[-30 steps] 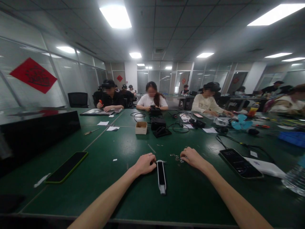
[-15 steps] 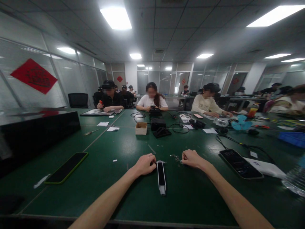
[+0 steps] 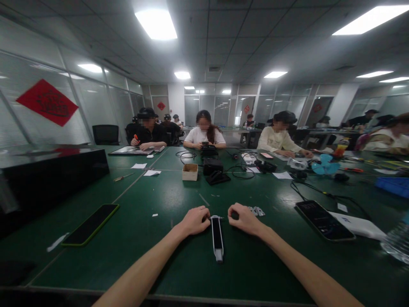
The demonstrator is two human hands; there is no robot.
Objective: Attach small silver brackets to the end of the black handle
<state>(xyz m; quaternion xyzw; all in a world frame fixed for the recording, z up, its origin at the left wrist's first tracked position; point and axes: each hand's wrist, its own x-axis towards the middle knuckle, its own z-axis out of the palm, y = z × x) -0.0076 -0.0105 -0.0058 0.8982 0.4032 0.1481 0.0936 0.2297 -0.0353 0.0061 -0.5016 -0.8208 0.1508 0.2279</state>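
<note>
On the green table before me lies a long, narrow device (image 3: 217, 238) with a black face and a white frame, its grey end toward me. A thin pin sticks out sideways at its far end. My left hand (image 3: 195, 220) is closed, its fingertips pinching at that far end from the left. Just right of the device, my right hand (image 3: 244, 218) has thumb and finger pressed together near the pin's tip; whatever is between them is too small to make out. Several small metal pieces (image 3: 256, 211) lie behind the right hand, partly hidden by it.
A phone in a green case (image 3: 91, 225) lies at left, a dark phone (image 3: 324, 220) and white box (image 3: 361, 226) at right, near a clear bottle (image 3: 399, 241). Farther back are a small carton (image 3: 189, 172), cables and a blue fan (image 3: 325, 165). People sit across the table.
My right hand has moved left from the small metal pieces to the far end of the device. The left hand has stayed in place.
</note>
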